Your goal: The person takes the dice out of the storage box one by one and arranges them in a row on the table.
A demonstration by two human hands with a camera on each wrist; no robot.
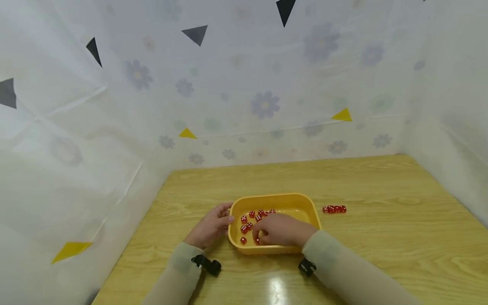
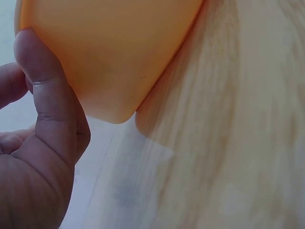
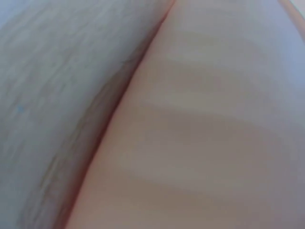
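Wood-grain tabletop (image 1: 381,237), walled by flowered white sheeting, is carrying a shallow yellow plastic tray (image 1: 301,204) near centre. Small red dice (image 1: 251,214) are lying loose in its left half, so most are judged unmoved; a short row of red dice (image 1: 334,209) is standing just right of the tray. Right hand (image 1: 284,231) is reaching in, fingers curled over dice; whether it is pinching one cannot be told. Left hand (image 1: 211,226) is steadying the tray's left wall, thumb (image 2: 45,95) pressing.

Yellow tray (image 1: 310,207); red dice (image 1: 334,209) with white pips; light wood-grain table (image 1: 381,190); white backdrop (image 1: 267,84) printed with pale flowers, bearing black and yellow triangles.
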